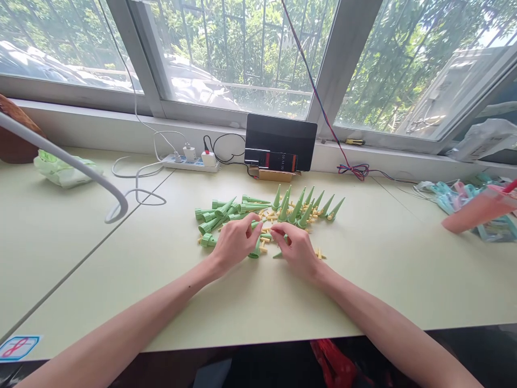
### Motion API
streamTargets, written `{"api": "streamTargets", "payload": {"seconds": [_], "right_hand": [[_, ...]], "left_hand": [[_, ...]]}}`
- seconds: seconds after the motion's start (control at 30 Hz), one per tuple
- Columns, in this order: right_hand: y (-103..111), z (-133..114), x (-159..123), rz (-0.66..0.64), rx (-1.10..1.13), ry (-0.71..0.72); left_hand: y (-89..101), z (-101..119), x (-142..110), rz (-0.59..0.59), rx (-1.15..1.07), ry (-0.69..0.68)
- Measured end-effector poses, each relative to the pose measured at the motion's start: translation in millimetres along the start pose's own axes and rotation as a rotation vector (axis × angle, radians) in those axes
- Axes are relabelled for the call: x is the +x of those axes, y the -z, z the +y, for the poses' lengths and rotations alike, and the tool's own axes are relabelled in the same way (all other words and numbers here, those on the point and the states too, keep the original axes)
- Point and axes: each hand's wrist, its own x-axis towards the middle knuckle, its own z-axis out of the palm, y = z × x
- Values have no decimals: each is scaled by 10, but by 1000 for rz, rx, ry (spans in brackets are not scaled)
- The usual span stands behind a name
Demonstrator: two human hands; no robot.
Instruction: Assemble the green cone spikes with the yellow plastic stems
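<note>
Pinches with nearly closed fingers of left hand and right hand; cannot tell on what. Seems done with upright green spikes at one o'clock, not with lying green spikes at ten.

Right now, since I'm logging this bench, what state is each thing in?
Left hand: fingers bent, grip unclear
Right hand: fingers bent, grip unclear
Green cones, back right: standing, tips up
Green cones, left: lying down
Yellow pieces: scattered
Phone: screen lit
Black panel: propped upright
Power strip: plugs inserted
</note>
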Motion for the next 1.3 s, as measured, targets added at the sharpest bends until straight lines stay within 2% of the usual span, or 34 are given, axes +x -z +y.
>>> {"api": "streamTargets", "payload": {"seconds": [0.17, 0.27, 0.7, 0.83, 0.97, 1.1, 1.17, 1.3], "right_hand": [[5, -25, -15, -6, 46, -44], [-1, -51, -21, -20, 22, -34], [-119, -109, -87, -164, -14, 68], [-137, -118, -100, -157, -7, 58], [-121, -52, -85, -100, -34, 107], [70, -5, 40, -51, -125, 171], [245, -19, 134, -114, -200, 140], [601, -61, 274, -296, -457, -26]], "left_hand": [[-6, -45, 18, 105, -84, -63], [-8, -55, 31, 125, -116, -88], [-72, -115, 25, 116, -153, -139], [-74, -81, 7, 95, -120, -150], [-99, -84, 3, 78, -105, -142], [-118, -107, 10, 78, -103, -160], [-121, -110, 12, 82, -104, -166], [-130, -100, 7, 82, -103, -175]]}}
